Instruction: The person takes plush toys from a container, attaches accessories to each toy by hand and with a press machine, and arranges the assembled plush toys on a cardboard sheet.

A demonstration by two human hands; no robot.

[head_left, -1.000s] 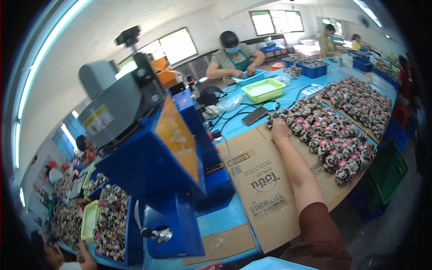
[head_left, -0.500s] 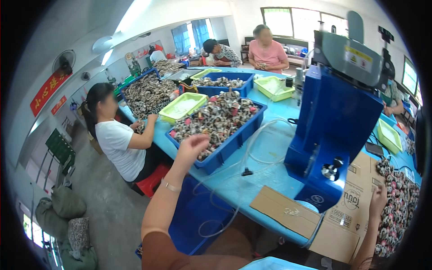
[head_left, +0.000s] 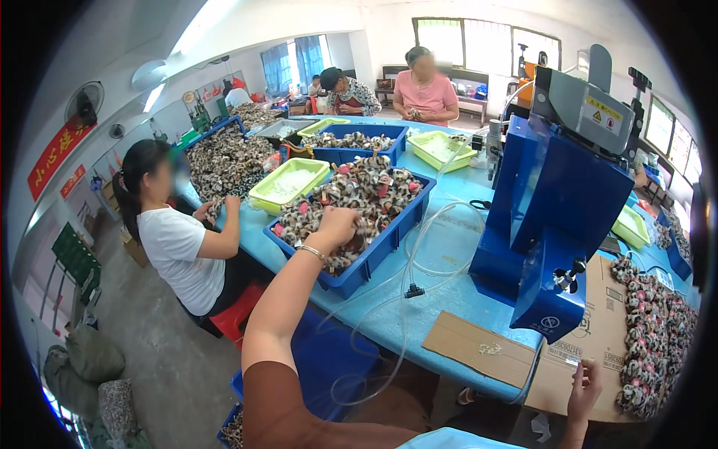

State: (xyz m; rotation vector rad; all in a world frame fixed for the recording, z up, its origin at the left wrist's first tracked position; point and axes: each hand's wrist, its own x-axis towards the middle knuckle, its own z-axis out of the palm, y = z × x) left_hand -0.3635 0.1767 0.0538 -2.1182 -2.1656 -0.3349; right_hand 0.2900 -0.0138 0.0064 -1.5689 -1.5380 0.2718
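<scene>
Left hand grips spotted plush toys (brown-white, pink bits).

White walls, bright windows, wall fan, grey concrete floor

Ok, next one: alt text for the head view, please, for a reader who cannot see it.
The person's left hand reaches into a blue bin heaped with small spotted plush toys, while the right hand rests at the edge of flattened cardboard beside a blue machine. Other workers sit around the long blue table among green trays.
</scene>
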